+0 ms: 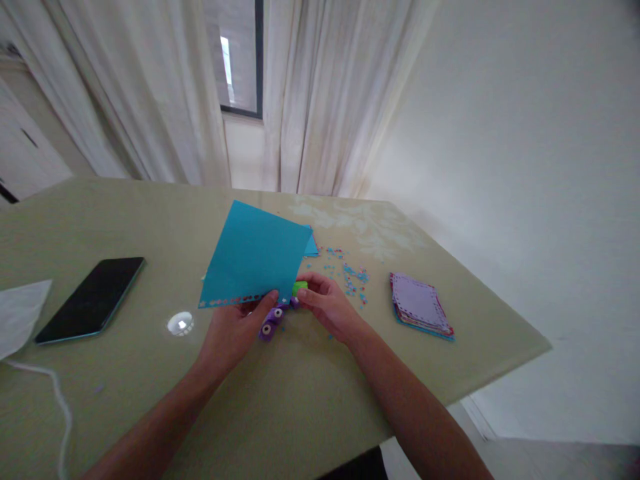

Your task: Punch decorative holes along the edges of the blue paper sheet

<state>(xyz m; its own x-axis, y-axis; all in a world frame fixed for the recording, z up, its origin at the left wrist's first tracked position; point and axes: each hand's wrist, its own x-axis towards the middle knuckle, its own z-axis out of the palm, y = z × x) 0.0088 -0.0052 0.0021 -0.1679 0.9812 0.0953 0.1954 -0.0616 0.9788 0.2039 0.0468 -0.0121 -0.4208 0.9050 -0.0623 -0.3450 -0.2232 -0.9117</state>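
Left fingers [271, 298] pinch a blue square paper sheet [257, 253] — likely light, easily creased, best edge-held; right fingers [307, 297] grip a small green blocky plastic piece [299, 287] at the sheet's right.

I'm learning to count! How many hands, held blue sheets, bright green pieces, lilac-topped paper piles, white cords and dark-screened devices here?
Hands: 2 (left hand, right hand)
Held blue sheet: 1
Bright green piece: 1
Lilac-topped paper pile: 1
White cord: 1
Dark-screened device: 1
Total: 7
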